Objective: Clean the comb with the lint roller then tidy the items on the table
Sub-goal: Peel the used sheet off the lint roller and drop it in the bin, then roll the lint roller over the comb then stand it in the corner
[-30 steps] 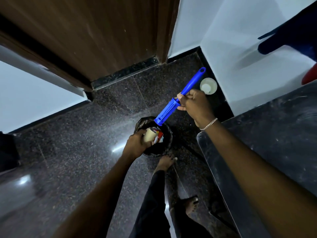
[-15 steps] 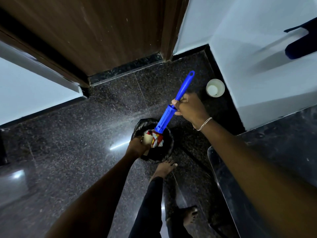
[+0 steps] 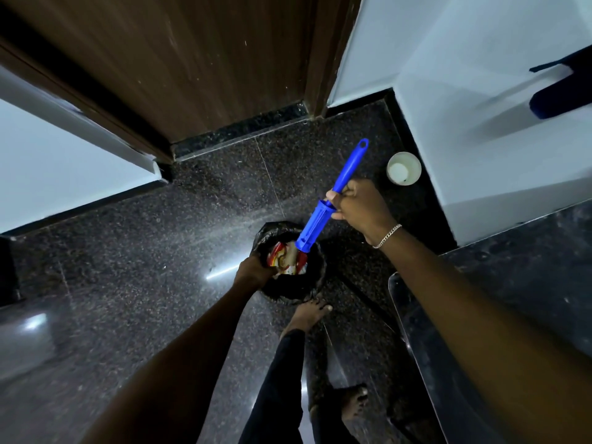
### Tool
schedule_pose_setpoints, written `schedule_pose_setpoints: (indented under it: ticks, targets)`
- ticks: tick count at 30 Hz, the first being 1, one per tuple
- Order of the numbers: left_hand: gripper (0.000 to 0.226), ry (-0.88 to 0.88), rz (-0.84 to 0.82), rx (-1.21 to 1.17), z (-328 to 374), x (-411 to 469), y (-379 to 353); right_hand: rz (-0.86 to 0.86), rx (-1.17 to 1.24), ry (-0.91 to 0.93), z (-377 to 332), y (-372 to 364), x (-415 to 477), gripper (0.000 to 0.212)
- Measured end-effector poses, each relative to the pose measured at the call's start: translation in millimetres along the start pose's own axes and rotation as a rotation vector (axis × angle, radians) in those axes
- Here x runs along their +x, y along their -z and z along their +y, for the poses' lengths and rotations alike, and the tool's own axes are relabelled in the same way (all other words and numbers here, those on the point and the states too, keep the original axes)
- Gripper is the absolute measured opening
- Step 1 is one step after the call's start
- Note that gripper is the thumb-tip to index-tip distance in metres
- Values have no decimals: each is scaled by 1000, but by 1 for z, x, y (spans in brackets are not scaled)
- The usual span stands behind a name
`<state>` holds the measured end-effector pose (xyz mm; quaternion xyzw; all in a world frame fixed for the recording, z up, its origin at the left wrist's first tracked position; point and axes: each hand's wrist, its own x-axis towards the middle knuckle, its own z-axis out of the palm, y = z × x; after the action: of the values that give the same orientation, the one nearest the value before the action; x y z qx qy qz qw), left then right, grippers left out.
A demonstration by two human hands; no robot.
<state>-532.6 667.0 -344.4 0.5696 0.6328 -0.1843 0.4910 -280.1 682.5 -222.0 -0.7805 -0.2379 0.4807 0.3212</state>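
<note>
My right hand (image 3: 362,209) grips the blue lint roller (image 3: 333,193) at mid-handle, with its bare blue head tilted down over a small bin (image 3: 315,283) lined with a black bag. A beige wad of used sheet (image 3: 290,256) lies in the bin just under the roller's tip, among red and white wrappers. Reaching in at the bin's left rim is my left hand (image 3: 253,272), its fingers curled out of sight inside the liner. No comb is in view.
The bin stands on dark polished floor by a wooden door (image 3: 192,59) and white walls. A white paper cup (image 3: 403,169) sits on the floor by the wall. A dark table edge (image 3: 416,331) runs along the right. My bare feet stand just below the bin.
The beige wad has gone from my left hand's grip down into the bin. The roller has swung steeper, its head lower over the bin. My left hand sank to the rim.
</note>
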Motion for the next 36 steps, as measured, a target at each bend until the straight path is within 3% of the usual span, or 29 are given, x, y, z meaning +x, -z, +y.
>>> schedule_pose_setpoints:
  ticks: [8,25,36]
  targets:
    - [69,-33,48,79,-14,-46,26,16,108,50,-23,18,-51,3]
    - [77,-551,260,512,48,-206,70,202,401,131,-69,99,-209,5]
    - [87,-856,316,566,141,-289,86,410,602,167,-65,164,-305,8]
